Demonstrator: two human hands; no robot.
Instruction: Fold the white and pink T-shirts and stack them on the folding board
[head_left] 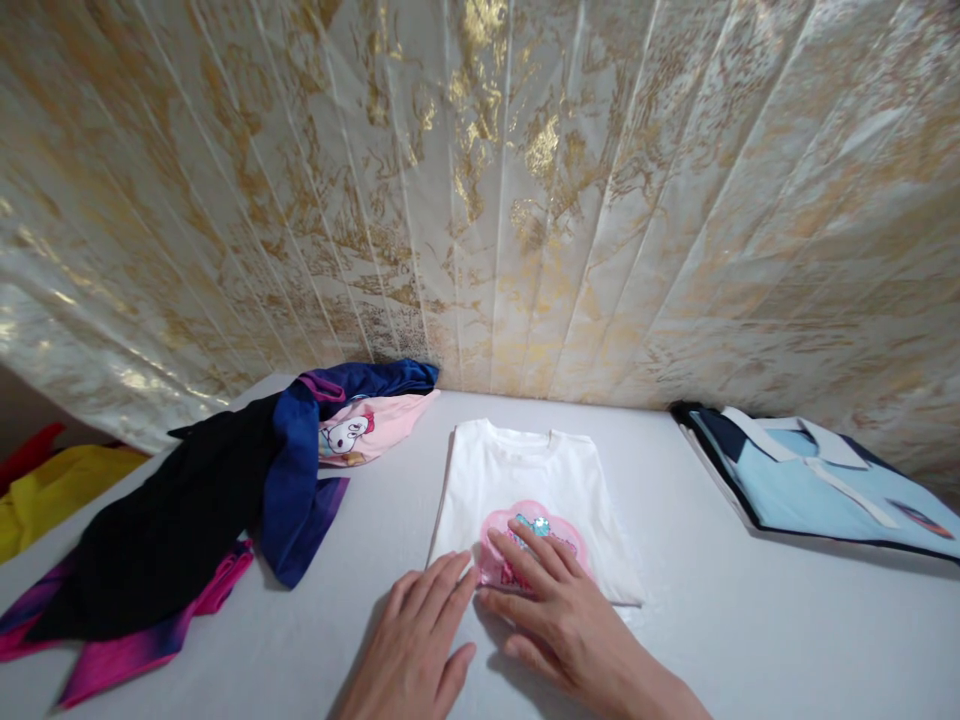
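Observation:
A white T-shirt (517,460) lies folded into a neat rectangle on the white tabletop, its collar toward the curtain. On its front is a pink cloud-shaped print with turquoise and red details, partly covered by my fingers. My right hand (551,620) rests flat across the print with fingers spread, near the shirt's front edge. My left hand (420,630) lies at the shirt's front left corner, fingers extended and fingertips touching the cloth. Neither hand grips anything.
Left, a loose heap holds a black garment (172,510), a dark blue one (292,500) and a pink one (397,420). A stack of folded clothes (795,480) sits right. Yellow cloth (67,490) shows beyond the left edge. A gold-patterned curtain (510,200) hangs behind.

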